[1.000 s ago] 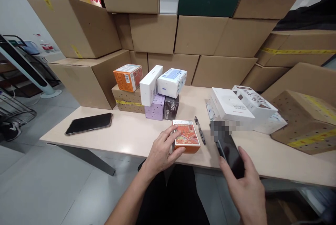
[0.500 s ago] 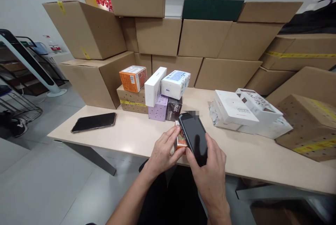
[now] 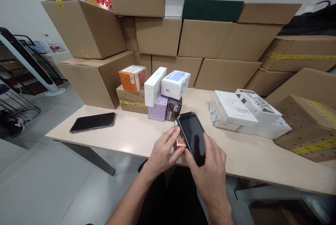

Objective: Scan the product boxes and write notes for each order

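Note:
My right hand is wrapped round a black handheld device that looks like a rugged phone, tilted with its dark screen facing up. Fingers of my left hand grip a small orange-and-white box near the table's front edge; the device covers part of that box. Just behind them stand a purple dotted box and a black box marked 20%. A white narrow box and a white-and-blue tissue pack rest on these.
A smartphone lies on the table at the left. An orange box sits on a brown carton. White boxes are stacked at right, beside a dotted carton. Large cardboard boxes wall the back.
The device in my right hand has shifted very slightly left, and its screen looks dark throughout. Both hands keep nearly the same place, and the boxes stand as before.

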Tool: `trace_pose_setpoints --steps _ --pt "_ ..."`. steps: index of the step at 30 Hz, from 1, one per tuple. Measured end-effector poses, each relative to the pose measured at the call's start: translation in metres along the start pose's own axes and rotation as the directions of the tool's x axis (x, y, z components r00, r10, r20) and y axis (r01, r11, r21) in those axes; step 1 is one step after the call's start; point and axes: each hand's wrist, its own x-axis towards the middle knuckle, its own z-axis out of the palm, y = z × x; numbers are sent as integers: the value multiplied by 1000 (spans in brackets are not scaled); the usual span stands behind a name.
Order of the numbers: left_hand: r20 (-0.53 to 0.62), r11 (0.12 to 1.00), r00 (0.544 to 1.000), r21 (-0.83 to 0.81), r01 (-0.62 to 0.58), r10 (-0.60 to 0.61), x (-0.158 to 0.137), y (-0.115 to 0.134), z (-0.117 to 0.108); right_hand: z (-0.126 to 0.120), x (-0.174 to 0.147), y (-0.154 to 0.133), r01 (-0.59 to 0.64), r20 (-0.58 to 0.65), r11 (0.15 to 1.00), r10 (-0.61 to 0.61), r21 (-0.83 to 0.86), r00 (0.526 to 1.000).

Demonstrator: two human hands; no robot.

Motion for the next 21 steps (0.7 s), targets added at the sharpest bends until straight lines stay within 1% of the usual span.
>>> trace_pose_setpoints --steps 5,13,17,21 --pt "-1 1000 1000 -26 15 -15 1 0 0 0 0 0 19 4 1000 -19 -21 1000" --pt "-1 997 999 -57 53 -53 1 3 0 0 0 -1 -45 11 998 44 42 999" --pt "7 992 996 -86 91 -91 0 3 0 -4 -1 7 -114 22 990 113 84 993" --pt "19 986 994 -122 112 -111 0 1 1 -18 -6 33 -234 9 971 234 48 972"
